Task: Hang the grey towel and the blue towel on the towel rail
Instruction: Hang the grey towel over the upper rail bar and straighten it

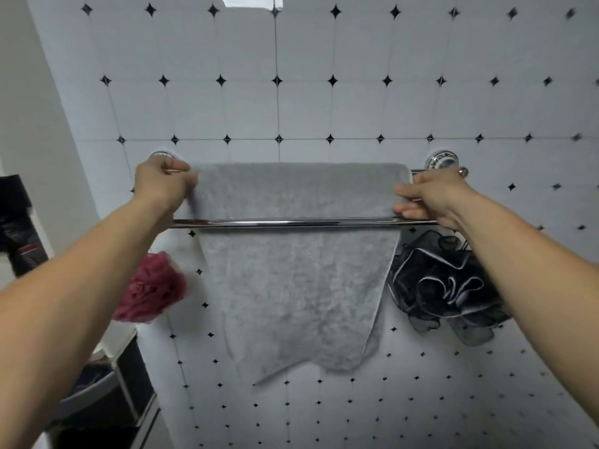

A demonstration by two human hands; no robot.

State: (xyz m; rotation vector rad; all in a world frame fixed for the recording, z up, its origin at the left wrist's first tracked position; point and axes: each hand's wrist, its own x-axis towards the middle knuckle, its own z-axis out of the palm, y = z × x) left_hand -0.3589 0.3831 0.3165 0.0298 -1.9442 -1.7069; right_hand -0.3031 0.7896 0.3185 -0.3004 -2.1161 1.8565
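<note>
Already the grey towel (298, 280) lay draped over the rail (291, 222); left hand (160, 183) and right hand (431, 197) pinched its top corners. Blue towel unseen, unhung.

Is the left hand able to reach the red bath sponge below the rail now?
Probably yes, but not at once. The left hand is closed on the grey towel edge. The red bath sponge hangs just below that forearm, nothing between, so it must first release.
</note>
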